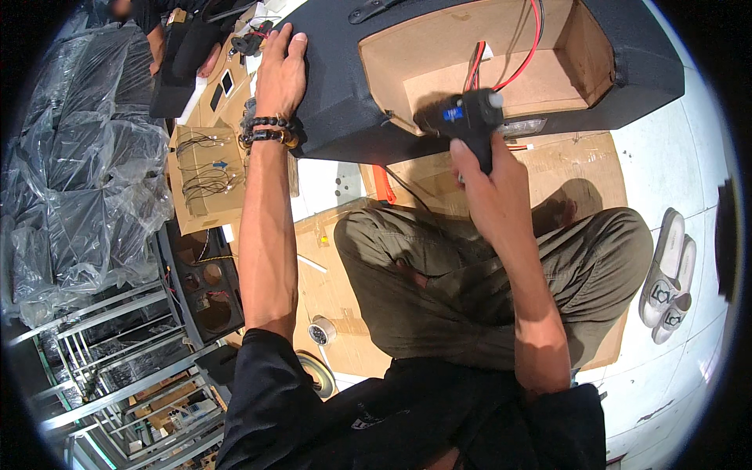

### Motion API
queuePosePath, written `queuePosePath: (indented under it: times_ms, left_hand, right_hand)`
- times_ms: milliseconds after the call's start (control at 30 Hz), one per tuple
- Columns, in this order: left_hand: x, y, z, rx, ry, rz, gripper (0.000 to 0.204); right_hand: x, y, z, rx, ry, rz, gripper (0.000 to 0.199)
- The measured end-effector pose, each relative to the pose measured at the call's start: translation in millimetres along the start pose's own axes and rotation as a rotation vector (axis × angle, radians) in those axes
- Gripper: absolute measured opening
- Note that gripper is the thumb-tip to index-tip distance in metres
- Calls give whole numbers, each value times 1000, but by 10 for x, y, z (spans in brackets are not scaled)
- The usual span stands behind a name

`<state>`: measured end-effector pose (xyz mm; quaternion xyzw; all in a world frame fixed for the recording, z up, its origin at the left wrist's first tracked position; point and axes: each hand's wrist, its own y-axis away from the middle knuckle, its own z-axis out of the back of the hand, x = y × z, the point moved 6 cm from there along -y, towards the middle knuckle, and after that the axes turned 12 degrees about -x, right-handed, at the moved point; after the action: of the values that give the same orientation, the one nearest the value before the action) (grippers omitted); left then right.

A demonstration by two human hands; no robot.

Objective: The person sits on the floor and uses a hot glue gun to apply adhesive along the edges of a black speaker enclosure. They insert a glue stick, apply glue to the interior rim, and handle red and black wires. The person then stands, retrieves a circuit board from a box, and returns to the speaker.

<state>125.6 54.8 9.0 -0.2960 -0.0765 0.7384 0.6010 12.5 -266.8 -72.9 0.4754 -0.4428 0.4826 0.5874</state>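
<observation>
Seated worker, viewed from the head, with both hands at a black cabinet (333, 102). The right hand (497, 192) is closed around the grip of a black pistol-shaped tool (470, 113); its fingers wrap the handle, and the tool's body lies just beyond them, in front of the cabinet's open, wood-coloured cavity (509, 77). Whether the tool's tip touches the cabinet cannot be told. The left hand (282, 78) lies over the cabinet's left edge, its fingers (276, 45) extended, close together and grasping nothing visible; beaded bracelets (270, 135) circle the wrist. Red and black wires (540, 30) run within the cavity, above the tool. Beneath the worker's crossed legs (439, 290) is a cardboard sheet (356, 337), bearing a small roll (321, 330) at left; a pair of slippers (666, 286) rests on the tiled floor (705, 258) at right.
</observation>
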Motion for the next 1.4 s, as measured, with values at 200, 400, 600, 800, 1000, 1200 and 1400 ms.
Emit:
queuePosePath:
  times_ms: [200,400,600,800,1000,1200,1400]
  left_hand:
    - [-43,-8,-50,-10,6,3,63]
    - [-50,24,21,-16,-3,43,63]
    - [-75,7,-42,-6,14,18,63]
    - [-68,15,-37,-4,-15,16,63]
    - [-47,11,1,-12,-13,7,64]
    - [-75,13,-32,-13,-4,20,63]
    - [-42,13,-11,-20,4,11,63]
  right_hand:
    - [-54,-206,-84,-24,-15,7,39]
    - [-33,-114,-73,-8,-2,-43,38]
    - [-20,-258,-135,-24,-77,-85,42]
    - [-14,-280,-170,-37,-78,-102,43]
    - [15,-258,-173,-31,-92,-76,44]
    - [40,-397,-268,-63,-58,-72,44]
    - [-122,-277,-298,-102,-48,-31,40]
